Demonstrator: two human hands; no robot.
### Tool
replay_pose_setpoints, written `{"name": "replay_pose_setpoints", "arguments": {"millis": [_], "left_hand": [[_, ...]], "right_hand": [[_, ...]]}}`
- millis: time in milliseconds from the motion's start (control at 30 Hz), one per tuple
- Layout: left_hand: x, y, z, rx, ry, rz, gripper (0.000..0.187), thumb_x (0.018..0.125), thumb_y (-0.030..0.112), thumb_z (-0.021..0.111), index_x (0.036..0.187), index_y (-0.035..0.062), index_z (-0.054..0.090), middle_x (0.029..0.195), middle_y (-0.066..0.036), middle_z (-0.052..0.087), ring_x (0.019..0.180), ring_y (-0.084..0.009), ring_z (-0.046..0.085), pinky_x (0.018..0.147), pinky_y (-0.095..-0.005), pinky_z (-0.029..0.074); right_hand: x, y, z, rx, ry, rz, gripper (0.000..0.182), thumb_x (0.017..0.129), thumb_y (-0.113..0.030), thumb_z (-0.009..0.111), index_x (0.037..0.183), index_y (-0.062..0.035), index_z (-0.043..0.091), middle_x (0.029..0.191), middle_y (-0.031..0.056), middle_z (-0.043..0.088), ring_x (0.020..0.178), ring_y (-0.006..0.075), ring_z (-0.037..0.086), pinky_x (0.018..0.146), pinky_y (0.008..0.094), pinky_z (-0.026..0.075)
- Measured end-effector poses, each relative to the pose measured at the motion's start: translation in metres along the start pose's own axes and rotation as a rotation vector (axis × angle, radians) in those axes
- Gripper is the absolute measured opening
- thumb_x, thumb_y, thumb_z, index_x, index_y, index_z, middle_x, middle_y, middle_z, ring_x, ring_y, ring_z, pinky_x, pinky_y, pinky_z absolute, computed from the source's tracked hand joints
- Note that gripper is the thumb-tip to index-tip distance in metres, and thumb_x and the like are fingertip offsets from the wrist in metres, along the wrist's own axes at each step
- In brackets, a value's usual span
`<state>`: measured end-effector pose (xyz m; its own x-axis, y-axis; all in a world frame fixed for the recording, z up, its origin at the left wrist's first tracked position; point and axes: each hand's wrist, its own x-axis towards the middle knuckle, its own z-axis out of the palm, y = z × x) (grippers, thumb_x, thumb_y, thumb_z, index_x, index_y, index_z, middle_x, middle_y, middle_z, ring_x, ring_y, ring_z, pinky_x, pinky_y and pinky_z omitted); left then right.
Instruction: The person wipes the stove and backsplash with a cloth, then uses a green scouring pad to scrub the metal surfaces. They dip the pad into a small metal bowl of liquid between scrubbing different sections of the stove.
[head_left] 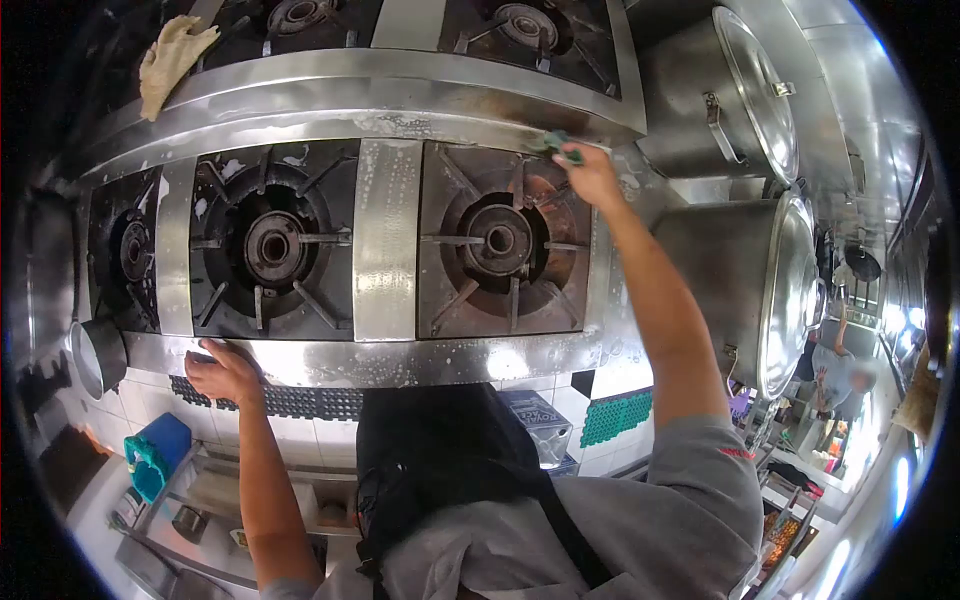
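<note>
My right hand [592, 172] is closed on a green scouring pad [552, 143], pressed to the metal ledge behind the right burner [500, 238]. Soap suds wet this ledge [400, 126] and the steel strip [385, 240] between the burners. My left hand [222, 375] rests against the front edge of the stove [330, 362], with its fingers apart and nothing held. Behind that hand is the middle burner [273, 247], with its black grate and some white foam around it.
Two large lidded steel pots [715, 270] stand to the right. A tan cloth [172, 62] lies on the back burners at upper left. A small pot [98, 358] is at the stove's left end. Another person [838, 370] stands far right. Below are a blue container [165, 442] and a box [538, 425].
</note>
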<state>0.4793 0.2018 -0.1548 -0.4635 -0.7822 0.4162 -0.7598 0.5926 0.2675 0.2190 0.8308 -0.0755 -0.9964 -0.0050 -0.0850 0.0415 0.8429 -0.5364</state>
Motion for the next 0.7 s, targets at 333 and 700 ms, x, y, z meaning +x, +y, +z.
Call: {"name": "replay_pose_setpoints", "arguments": {"millis": [333,700], "left_hand": [[0.001,-0.001,-0.002,-0.008,0.023,0.005,0.067,0.093,0.06,0.055,0.125,0.0015,0.054,0.121,-0.019,0.056,0.114,-0.0401,0.051,0.094,-0.0527,0.04],[0.0,0.004,-0.006,-0.046,0.036,-0.045,0.067,0.093,0.059,0.055,0.128,0.0019,0.053,0.123,-0.018,0.056,0.118,-0.0387,0.05,0.098,-0.0547,0.038]], "right_hand": [[0.019,-0.052,0.043,0.024,-0.074,-0.321,0.05,0.073,0.002,0.063,0.121,-0.0131,0.069,0.111,0.0165,0.071,0.097,0.0291,0.07,0.086,0.0377,0.054],[0.037,-0.118,0.101,0.085,-0.121,-0.207,0.042,0.08,-0.005,0.062,0.118,-0.0215,0.071,0.11,0.0165,0.071,0.099,0.0297,0.069,0.089,0.0379,0.053]]}}
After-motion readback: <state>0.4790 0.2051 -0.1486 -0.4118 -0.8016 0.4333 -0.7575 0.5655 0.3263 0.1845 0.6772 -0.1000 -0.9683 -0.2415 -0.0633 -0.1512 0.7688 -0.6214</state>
